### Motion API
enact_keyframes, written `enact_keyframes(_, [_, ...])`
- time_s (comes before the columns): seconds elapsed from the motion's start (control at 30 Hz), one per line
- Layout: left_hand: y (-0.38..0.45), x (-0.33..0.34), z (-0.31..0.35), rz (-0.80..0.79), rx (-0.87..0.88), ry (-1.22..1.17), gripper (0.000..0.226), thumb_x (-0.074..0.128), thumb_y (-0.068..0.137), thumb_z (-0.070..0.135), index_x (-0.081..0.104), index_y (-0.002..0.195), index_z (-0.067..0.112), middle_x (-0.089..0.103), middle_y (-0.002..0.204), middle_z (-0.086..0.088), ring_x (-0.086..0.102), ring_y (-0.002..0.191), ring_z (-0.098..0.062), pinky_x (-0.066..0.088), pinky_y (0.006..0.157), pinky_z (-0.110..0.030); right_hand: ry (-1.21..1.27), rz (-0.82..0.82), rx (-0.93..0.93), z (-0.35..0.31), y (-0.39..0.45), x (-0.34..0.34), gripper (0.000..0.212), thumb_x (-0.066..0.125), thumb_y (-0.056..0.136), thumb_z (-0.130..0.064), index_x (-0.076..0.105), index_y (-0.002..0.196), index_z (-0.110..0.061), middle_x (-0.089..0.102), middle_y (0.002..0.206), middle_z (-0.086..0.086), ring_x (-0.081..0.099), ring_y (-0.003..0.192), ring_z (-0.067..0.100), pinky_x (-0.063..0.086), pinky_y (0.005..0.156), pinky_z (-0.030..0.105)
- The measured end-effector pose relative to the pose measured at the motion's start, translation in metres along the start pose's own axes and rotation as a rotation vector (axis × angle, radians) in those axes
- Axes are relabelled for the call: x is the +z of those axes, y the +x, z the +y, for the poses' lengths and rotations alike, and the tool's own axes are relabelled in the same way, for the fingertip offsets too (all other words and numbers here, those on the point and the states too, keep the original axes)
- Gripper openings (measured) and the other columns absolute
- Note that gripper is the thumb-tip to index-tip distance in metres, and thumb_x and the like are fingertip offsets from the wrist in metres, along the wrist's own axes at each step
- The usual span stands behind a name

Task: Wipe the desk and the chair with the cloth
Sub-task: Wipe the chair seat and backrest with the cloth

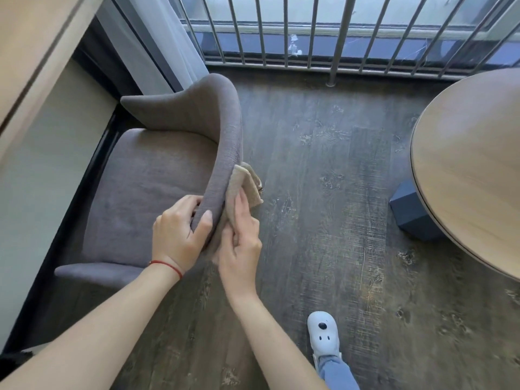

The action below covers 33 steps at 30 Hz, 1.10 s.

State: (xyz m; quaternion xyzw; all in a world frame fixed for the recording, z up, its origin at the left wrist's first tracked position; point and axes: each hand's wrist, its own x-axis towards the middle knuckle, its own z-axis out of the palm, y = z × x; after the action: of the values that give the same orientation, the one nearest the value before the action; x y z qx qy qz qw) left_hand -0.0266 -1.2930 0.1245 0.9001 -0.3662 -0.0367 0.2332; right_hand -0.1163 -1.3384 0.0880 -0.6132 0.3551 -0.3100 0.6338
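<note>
Right hand [240,243], fingers flat, presses the beige cloth [244,183] against the outer side of the grey chair [157,175] back at frame centre. Left hand [177,235] clamps that back's top edge, thumb outside, fingers curled inside. Desk [31,46] sits upper left.

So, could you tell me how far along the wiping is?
Nothing shows finished. In hand: the right hand presses the beige cloth on the grey fabric chair back's outer side; the left hand grips its rim. The seat and wooden desk look untouched.
</note>
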Motion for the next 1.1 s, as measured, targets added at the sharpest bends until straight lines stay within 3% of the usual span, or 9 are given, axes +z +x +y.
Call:
enact_keyframes(0.07, [0.0,0.0,0.0,0.01,-0.011,0.006,0.051,0.031,0.08,0.044,0.064,0.09,0.008,0.067,0.084,-0.007,0.061,0.073,-0.029,0.033,0.06,-0.027,0.076,0.09,0.149,0.003,0.026,-0.007,0.053,0.045,0.093,0.006,0.043,0.14,-0.019,0.047,0.141,-0.009,0.046,0.128,0.015,0.029,0.102,0.01])
enact_keyframes(0.23, [0.0,0.0,-0.001,-0.006,0.0,-0.008,0.05,0.031,0.082,0.045,0.064,0.092,0.008,0.066,0.084,-0.005,0.058,0.07,-0.022,0.032,0.059,-0.026,-0.033,0.076,-0.211,-0.011,0.058,0.004,0.046,0.046,0.095,-0.005,0.043,0.14,-0.015,0.05,0.144,0.002,0.045,0.131,0.014,0.038,0.109,0.032])
enact_keyframes(0.37, [-0.002,-0.001,0.003,0.007,-0.017,-0.008,0.049,0.032,0.08,0.043,0.064,0.089,0.007,0.058,0.077,0.003,0.049,0.067,-0.013,0.029,0.059,-0.025,0.092,0.006,0.259,0.006,0.096,-0.009,0.043,0.045,0.093,0.004,0.05,0.135,-0.006,0.054,0.138,0.01,0.048,0.13,0.018,0.036,0.112,0.029])
enact_keyframes(0.47, [-0.001,-0.001,0.002,0.0,-0.003,-0.008,0.048,0.032,0.081,0.043,0.064,0.09,0.008,0.055,0.077,0.007,0.049,0.066,-0.012,0.028,0.058,-0.025,0.022,0.06,-0.041,-0.009,0.091,-0.013,0.043,0.048,0.09,-0.001,0.054,0.131,-0.012,0.056,0.132,-0.003,0.048,0.122,-0.002,0.037,0.108,0.019])
enact_keyframes(0.53, [0.0,-0.001,0.001,-0.007,0.006,-0.002,0.048,0.033,0.081,0.044,0.064,0.092,0.009,0.06,0.078,0.003,0.049,0.067,-0.012,0.029,0.057,-0.025,-0.007,0.034,-0.134,-0.006,0.091,-0.004,0.046,0.047,0.089,-0.001,0.053,0.132,-0.015,0.055,0.134,-0.007,0.047,0.125,0.002,0.035,0.108,0.017])
enact_keyframes(0.67, [-0.002,-0.001,0.004,0.002,0.019,0.035,0.047,0.041,0.078,0.044,0.064,0.097,0.007,0.066,0.084,-0.004,0.061,0.07,-0.024,0.035,0.059,-0.025,-0.055,-0.043,0.281,0.005,0.106,-0.013,0.042,0.048,0.089,0.002,0.058,0.129,-0.009,0.06,0.133,0.009,0.051,0.128,0.02,0.037,0.111,0.03])
enact_keyframes(0.8, [-0.001,0.0,0.005,0.014,0.035,0.073,0.042,0.048,0.074,0.043,0.062,0.1,0.014,0.067,0.09,0.0,0.065,0.076,-0.024,0.04,0.06,-0.023,-0.064,0.028,-0.169,-0.013,0.074,-0.013,0.046,0.049,0.088,0.0,0.054,0.131,-0.014,0.055,0.135,-0.006,0.048,0.124,0.003,0.034,0.107,0.02])
enact_keyframes(0.97, [-0.003,0.004,0.004,0.048,0.013,0.099,0.044,0.049,0.073,0.045,0.062,0.1,0.014,0.068,0.092,0.0,0.066,0.078,-0.026,0.041,0.06,-0.027,-0.136,-0.1,0.247,-0.004,0.101,-0.017,0.043,0.047,0.089,0.002,0.056,0.13,-0.008,0.059,0.134,0.01,0.05,0.128,0.02,0.034,0.107,0.022])
enact_keyframes(1.1, [-0.003,0.004,0.003,0.068,0.018,0.064,0.039,0.05,0.073,0.044,0.061,0.098,0.017,0.067,0.09,0.001,0.065,0.075,-0.025,0.042,0.059,-0.027,-0.128,0.035,-0.192,-0.02,0.099,-0.018,0.045,0.049,0.085,0.0,0.058,0.128,-0.012,0.06,0.129,-0.004,0.051,0.12,0.009,0.035,0.104,0.013])
